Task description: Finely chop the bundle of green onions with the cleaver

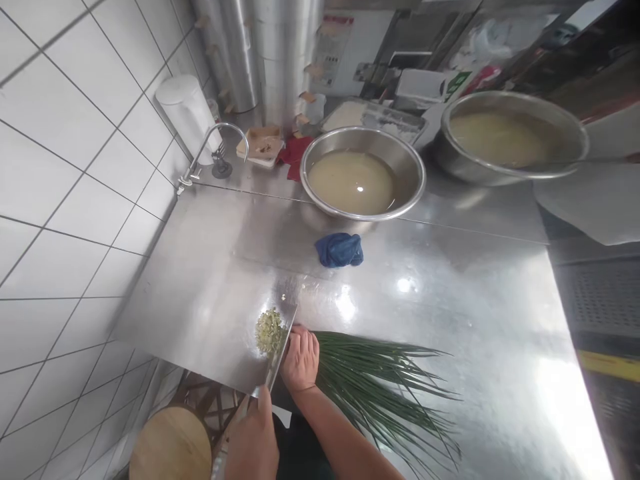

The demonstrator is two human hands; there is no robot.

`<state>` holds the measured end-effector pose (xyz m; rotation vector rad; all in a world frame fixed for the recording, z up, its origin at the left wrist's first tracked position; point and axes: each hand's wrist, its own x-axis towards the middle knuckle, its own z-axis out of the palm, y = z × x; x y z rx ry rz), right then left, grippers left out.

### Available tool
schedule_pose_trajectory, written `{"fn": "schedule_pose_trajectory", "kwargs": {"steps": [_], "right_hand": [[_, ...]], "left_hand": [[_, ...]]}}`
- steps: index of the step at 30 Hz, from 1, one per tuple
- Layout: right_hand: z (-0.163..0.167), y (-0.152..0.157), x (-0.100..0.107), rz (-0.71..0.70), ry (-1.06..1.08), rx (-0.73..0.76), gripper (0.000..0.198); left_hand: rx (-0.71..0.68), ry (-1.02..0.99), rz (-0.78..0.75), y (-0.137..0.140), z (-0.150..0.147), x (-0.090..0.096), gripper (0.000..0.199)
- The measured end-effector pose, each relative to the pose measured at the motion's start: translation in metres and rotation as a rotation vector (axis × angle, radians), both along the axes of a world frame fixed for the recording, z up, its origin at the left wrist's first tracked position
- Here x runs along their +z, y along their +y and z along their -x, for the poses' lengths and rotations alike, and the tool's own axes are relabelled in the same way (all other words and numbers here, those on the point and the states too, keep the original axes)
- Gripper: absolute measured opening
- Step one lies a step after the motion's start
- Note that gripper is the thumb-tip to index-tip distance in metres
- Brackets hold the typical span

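Observation:
My left hand (254, 437) grips the handle of a kitchen knife (281, 347), its blade standing nearly edge-on to me. Just right of the blade, my right hand (301, 360) is closed over the near end of a bunch of chives (375, 373). Their long dark green leaves fan out to the right across the steel table (480, 320). Left of the blade lies a small heap of chopped chives (269, 331), pale green and whitish, with a few loose bits beyond it. My right fingers hide the cut ends of the bunch.
A crumpled blue cloth (340, 250) lies ahead. Behind it stand a steel bowl of cloudy liquid (363, 215) and a second large bowl (515, 175). A tap (215, 133) and white jug (187, 110) are by the tiled wall; a round wooden stool (171, 443) is below left.

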<state>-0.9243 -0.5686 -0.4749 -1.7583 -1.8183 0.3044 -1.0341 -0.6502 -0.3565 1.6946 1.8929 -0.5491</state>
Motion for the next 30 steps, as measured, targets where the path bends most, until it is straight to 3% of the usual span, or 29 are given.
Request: {"fn": "schedule_pose_trajectory", "kwargs": {"steps": [3, 7, 12, 16, 20, 24, 27, 30], "right_hand": [[0.000, -0.001, -0.003, 0.004, 0.020, 0.002, 0.012], [-0.001, -0.003, -0.007, 0.001, 0.027, -0.018, 0.011], [-0.001, -0.002, -0.006, -0.010, 0.022, -0.011, 0.011], [-0.002, -0.002, -0.004, -0.007, 0.010, 0.000, 0.014], [-0.003, -0.004, -0.006, 0.003, 0.045, 0.000, 0.012], [-0.003, -0.006, -0.010, -0.031, 0.054, -0.010, 0.014], [-0.003, -0.005, -0.011, -0.029, 0.066, -0.018, 0.013], [-0.003, -0.004, -0.011, -0.027, 0.055, -0.020, 0.010]], "left_hand": [[0.007, -0.084, -0.075, 0.039, -0.012, -0.007, 0.056], [0.072, -0.152, -0.015, 0.070, -0.014, 0.011, 0.052], [0.054, -0.097, 0.131, 0.024, 0.001, 0.033, 0.066], [0.066, -0.010, 0.189, -0.006, 0.003, 0.016, 0.068], [0.045, -0.095, 0.045, 0.025, -0.010, -0.008, 0.058], [0.062, -0.165, -0.015, 0.065, -0.016, 0.002, 0.049], [0.043, -0.135, 0.016, 0.057, -0.012, 0.024, 0.054], [0.016, -0.082, 0.111, 0.024, -0.005, 0.034, 0.066]]}}
